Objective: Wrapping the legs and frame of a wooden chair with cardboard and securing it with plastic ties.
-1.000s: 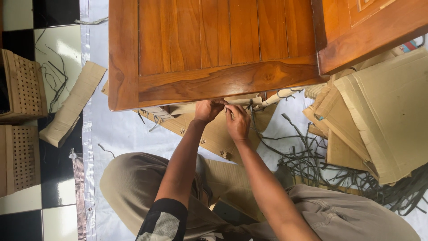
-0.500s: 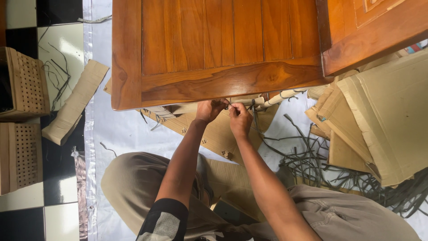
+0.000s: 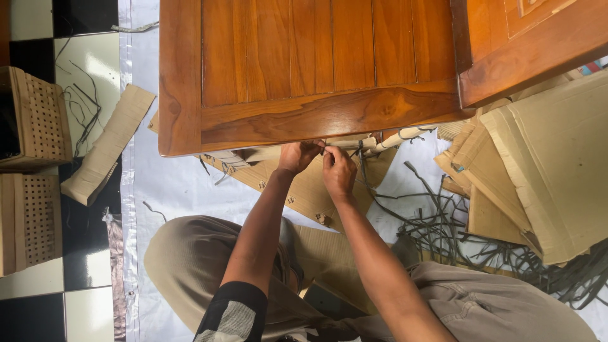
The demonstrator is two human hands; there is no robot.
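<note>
1. Head view shows the left hand (image 3: 296, 156) and right hand (image 3: 339, 172) close together just below the lower edge of a wooden door panel (image 3: 304, 69).
2. Both hands are closed, fingertips pinching a thin dark strap (image 3: 361, 166) beside a wrapped pale bar (image 3: 399, 136).
3. Loose straps (image 3: 456, 234) and cardboard sheets (image 3: 557, 164) lie to the right on the floor.
</note>
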